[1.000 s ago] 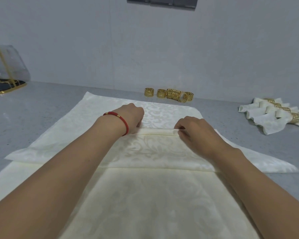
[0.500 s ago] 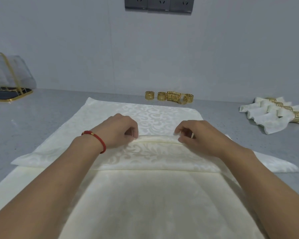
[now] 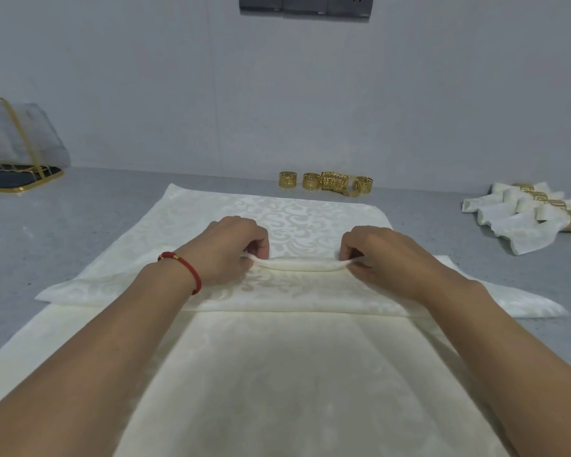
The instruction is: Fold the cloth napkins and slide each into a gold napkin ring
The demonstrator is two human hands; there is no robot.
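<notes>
A: Where's the napkin (image 3: pixel 297 232)?
B: Spread on the grey counter (image 3: pixel 80 219), straight ahead, cream with a scroll pattern. Its near part is folded over into a band, and the band's far edge is rolled into a narrow pleat (image 3: pixel 299 263).

A: And the hands?
B: Both pinch that pleat. The left hand (image 3: pixel 226 249) grips its left end, fingers curled over it, thumb underneath. The right hand (image 3: pixel 376 252) grips the right end the same way. The pleat sags a little between them, lifted off the cloth at both ends.

A: Anything on the wrist?
B: A red bracelet (image 3: pixel 185 268) on the left one.

A: The rings?
B: Loose gold rings (image 3: pixel 327 183) sit in a row by the wall, just beyond the napkin's far edge. Some touch each other.

A: Any done?
B: A pile of finished napkins (image 3: pixel 524 216) lies at far right, each in a gold ring, well apart from the hands.

A: What else?
B: A gold-edged stand (image 3: pixel 20 179) at far left, and sockets (image 3: pixel 305 3) on the wall
</notes>
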